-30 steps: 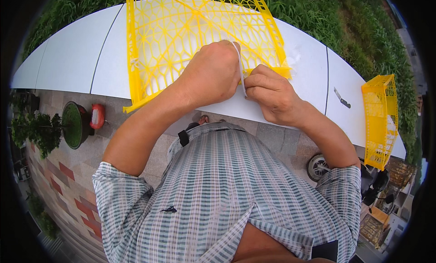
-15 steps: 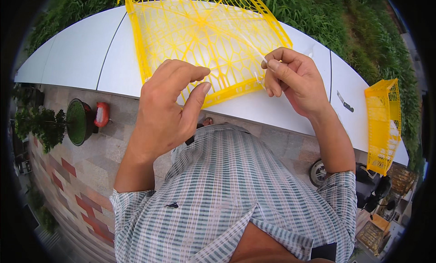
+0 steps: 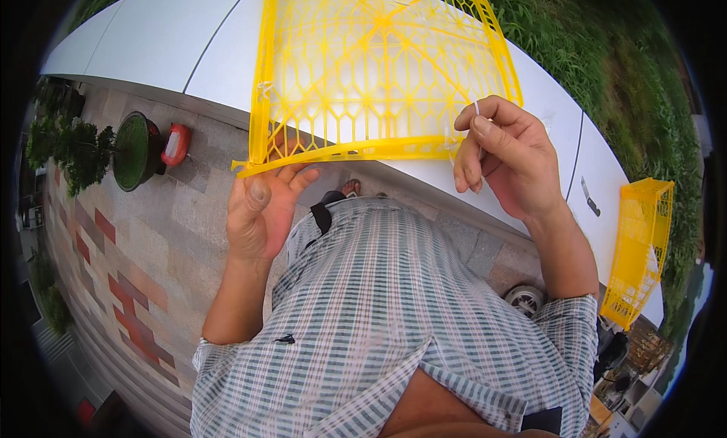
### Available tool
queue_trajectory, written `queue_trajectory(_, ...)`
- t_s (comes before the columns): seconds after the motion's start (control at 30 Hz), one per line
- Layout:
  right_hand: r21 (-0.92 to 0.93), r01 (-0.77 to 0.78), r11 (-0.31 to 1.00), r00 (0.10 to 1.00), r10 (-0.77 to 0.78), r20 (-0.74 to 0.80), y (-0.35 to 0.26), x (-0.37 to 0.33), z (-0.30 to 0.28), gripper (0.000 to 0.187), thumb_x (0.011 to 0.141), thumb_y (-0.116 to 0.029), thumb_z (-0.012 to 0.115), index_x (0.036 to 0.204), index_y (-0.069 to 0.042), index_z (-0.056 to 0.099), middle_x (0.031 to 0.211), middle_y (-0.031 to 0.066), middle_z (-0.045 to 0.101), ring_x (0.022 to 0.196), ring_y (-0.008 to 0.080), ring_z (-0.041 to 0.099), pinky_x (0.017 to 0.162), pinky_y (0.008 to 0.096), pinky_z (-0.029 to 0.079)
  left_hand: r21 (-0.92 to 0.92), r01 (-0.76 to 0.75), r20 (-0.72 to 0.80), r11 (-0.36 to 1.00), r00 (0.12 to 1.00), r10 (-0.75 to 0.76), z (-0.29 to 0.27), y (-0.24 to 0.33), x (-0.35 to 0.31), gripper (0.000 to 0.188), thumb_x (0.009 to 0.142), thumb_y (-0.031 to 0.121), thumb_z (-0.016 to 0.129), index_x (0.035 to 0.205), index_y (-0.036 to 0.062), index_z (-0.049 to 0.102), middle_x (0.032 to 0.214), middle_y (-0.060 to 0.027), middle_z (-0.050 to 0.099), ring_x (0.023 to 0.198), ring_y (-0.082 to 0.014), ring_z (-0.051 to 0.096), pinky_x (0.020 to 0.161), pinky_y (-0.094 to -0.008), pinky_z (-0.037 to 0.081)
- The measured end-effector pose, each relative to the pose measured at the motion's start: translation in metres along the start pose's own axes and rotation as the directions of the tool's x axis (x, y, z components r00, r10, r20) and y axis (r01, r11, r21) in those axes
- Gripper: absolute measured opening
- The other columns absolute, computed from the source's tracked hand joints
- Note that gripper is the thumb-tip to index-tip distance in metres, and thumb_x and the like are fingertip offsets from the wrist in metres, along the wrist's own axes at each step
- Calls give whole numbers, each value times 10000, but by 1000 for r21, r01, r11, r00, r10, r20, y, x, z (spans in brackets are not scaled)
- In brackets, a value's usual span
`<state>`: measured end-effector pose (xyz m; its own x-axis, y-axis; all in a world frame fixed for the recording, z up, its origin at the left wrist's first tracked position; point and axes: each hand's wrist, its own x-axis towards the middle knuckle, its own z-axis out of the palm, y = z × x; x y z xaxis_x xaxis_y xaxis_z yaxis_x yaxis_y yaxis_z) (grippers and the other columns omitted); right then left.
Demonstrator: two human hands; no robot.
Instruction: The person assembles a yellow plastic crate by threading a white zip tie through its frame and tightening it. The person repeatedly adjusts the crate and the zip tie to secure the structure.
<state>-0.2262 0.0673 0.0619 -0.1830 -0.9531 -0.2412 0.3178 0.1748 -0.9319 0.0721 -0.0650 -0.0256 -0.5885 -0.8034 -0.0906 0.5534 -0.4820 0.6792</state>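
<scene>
A yellow plastic lattice crate (image 3: 394, 93) lies on the white tabletop, its near left corner jutting past the table edge. At that corner is my left hand (image 3: 265, 215), fingers curled behind the rim and partly seen through the lattice, thumb on the near side. Between the thumb and index finger of my right hand (image 3: 506, 146) is a thin white cable tie (image 3: 477, 107), mostly hidden by the fingers. This hand is just off the crate's near right corner. A small white tie (image 3: 263, 87) shows on the crate's left rim.
A knife (image 3: 590, 196) lies on the white table (image 3: 182, 40) to the right, near a second yellow crate (image 3: 632, 256). Left on the paved floor stand a potted plant (image 3: 136, 152) and a red object (image 3: 176, 144). Grass (image 3: 598, 82) borders the far side.
My left hand has gone from hovering over the crate to its near left corner. The crate sits higher and further right in view. My right hand still pinches the cable tie.
</scene>
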Motion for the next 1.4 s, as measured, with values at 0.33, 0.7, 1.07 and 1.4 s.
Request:
queue_trajectory(0.33, -38, -20, 999, 995, 24, 96, 7, 3, -1, 188, 1014, -109, 653, 1125, 42, 641, 838, 157, 713, 740, 225, 732, 540, 266, 497, 202, 43, -292, 979, 956, 18, 31, -24, 30, 327, 1022, 210, 742, 1151, -83, 678, 921, -168, 748, 689, -204, 747, 589, -295, 643)
queue_trajectory(0.7, 175, -10, 984, 994, -10, 113, 1, 19, -20, 290, 1084, -198, 586, 1112, 81, 661, 667, 90, 625, 572, 162, 584, 566, 285, 492, 333, -29, -337, 942, 930, 148, 35, -28, 45, 286, 981, 197, 792, 1092, -49, 697, 828, -106, 730, 522, -131, 656, 454, -268, 557)
queue_trajectory(1.07, -959, 269, 87, 751, -643, 152, 18, 22, 46, 417, 785, -230, 917, 1043, 4, 688, 747, 105, 595, 642, 248, 612, 557, 357, 466, 348, -64, -310, 935, 934, 179, 40, -30, 44, 281, 980, 201, 796, 1033, -63, 718, 795, -115, 730, 520, -134, 660, 466, -275, 571)
queue_trajectory(1.4, -851, 522, 55, 821, -300, 485, 34, 72, 65, 281, 900, -190, 749, 1166, -113, 801, 784, 120, 586, 705, 303, 630, 573, 438, 481, 304, 17, -237, 952, 970, 58, 24, -30, 41, 333, 1037, 242, 728, 1091, -83, 680, 863, -151, 742, 598, -176, 710, 518, -290, 601)
